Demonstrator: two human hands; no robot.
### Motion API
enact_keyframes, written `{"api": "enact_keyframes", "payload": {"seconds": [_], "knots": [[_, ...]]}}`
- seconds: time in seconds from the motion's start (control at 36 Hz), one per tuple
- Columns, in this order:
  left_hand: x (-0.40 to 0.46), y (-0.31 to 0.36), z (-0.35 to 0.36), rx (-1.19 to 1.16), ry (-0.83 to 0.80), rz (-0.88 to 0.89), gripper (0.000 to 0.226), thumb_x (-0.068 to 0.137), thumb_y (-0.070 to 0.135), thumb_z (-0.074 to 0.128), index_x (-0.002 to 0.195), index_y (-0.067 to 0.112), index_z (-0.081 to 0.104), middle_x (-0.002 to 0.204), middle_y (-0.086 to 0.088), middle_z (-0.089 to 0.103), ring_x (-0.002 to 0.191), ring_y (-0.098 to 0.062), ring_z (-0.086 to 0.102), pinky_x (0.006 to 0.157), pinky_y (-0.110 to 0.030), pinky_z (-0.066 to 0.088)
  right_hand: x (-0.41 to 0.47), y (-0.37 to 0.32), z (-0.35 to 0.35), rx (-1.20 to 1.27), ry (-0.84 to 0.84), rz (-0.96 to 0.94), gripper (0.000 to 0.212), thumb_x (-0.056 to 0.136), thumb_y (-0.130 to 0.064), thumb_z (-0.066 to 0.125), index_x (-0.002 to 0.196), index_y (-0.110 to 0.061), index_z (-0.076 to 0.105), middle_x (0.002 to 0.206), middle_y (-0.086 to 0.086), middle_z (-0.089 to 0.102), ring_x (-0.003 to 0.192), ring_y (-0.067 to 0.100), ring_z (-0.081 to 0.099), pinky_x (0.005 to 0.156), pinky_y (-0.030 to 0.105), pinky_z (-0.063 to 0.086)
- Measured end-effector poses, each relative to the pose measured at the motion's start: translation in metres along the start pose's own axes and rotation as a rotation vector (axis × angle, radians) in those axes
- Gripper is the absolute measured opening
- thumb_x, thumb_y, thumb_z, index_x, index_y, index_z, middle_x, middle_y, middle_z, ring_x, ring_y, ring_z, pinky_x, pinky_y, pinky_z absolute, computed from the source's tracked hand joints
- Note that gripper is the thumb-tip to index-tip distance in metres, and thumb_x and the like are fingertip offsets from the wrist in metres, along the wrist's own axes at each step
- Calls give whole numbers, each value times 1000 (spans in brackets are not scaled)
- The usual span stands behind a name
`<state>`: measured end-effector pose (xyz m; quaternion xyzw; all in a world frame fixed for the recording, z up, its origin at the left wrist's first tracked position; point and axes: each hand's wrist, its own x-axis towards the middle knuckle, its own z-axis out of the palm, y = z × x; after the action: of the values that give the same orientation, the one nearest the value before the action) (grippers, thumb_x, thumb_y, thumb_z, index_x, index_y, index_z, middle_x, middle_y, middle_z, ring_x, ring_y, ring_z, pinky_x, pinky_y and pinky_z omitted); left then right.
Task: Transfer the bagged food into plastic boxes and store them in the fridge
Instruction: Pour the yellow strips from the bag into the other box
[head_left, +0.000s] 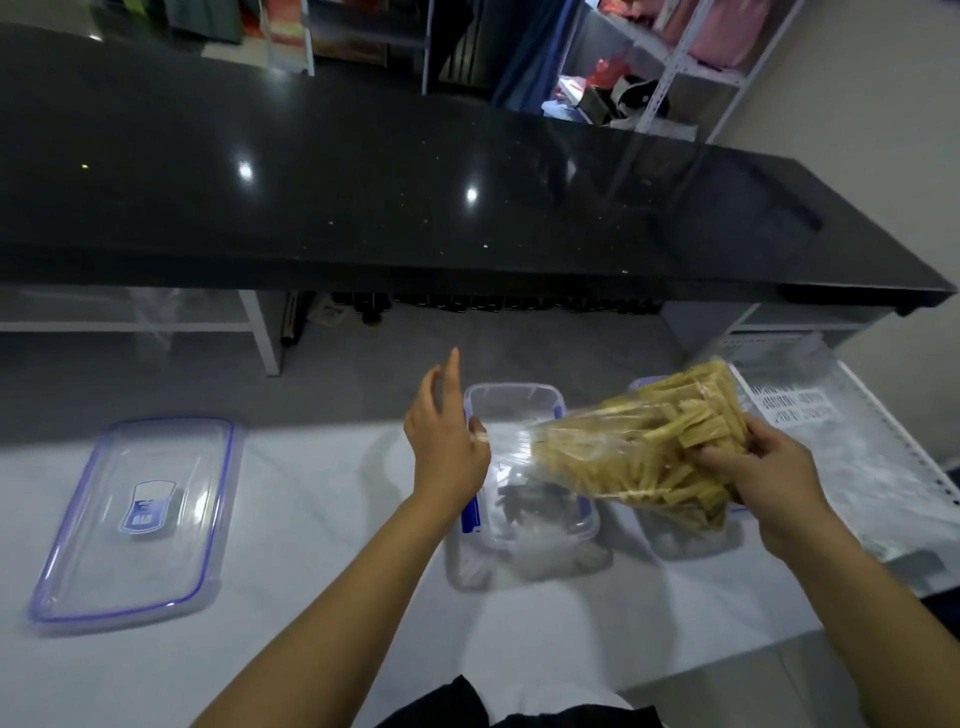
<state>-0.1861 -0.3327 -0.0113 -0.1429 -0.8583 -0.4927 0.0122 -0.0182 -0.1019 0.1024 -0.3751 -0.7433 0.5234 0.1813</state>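
A clear plastic bag (644, 441) full of pale yellow food sticks hangs tilted over an open clear plastic box (511, 405) with blue clips. My right hand (763, 467) grips the bag's full end from the right. My left hand (447, 431) pinches the bag's twisted mouth at the left, with its other fingers raised. A few dark pieces lie in the bottom of the box. A second clear box (691, 540) stands to its right, mostly hidden behind the bag.
The box's lid (135, 519), clear with a blue seal and a label, lies flat on the white table (311, 545) at the left. A white perforated rack (857, 441) under clear plastic is at the right. A black counter (415, 182) runs across the back.
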Motion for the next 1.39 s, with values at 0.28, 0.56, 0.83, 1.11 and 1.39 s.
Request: {"api": "enact_keyframes", "payload": {"seconds": [0.28,0.56,0.83,1.11,1.39], "knots": [[0,-12,3,13,-8,-96,81,94,6,57,158,31,15,159,-9,27,140,-31,34,115,-46,33,-14,-16,14,-53,9,-61,51,71,7,78,90,-40,73,87,-7,75,76,6,72,64,28,58],[-6,-15,8,-17,8,-149,74,96,11,57,157,31,19,159,-8,28,142,-31,33,116,-46,33,-22,-25,15,-68,11,-96,46,72,6,77,88,-37,69,86,-11,72,74,3,70,58,20,55],[-11,-3,2,4,11,-36,83,88,9,62,156,32,22,160,-9,26,145,-32,26,117,-49,26,-19,-25,16,-91,39,-175,46,71,5,76,85,-39,68,87,-7,71,78,12,67,77,43,59],[-8,-4,7,57,24,-70,93,84,3,64,156,36,15,161,-7,23,146,-30,22,118,-46,23,-18,-25,11,-102,32,-221,49,70,5,77,85,-41,70,83,-8,72,77,13,69,74,41,60],[-13,-3,5,50,5,-73,91,87,7,64,156,39,13,162,-6,19,147,-30,19,119,-47,22,-15,-30,13,-108,55,-243,47,70,1,76,87,-43,68,78,-20,70,69,-3,65,65,31,56]]}}
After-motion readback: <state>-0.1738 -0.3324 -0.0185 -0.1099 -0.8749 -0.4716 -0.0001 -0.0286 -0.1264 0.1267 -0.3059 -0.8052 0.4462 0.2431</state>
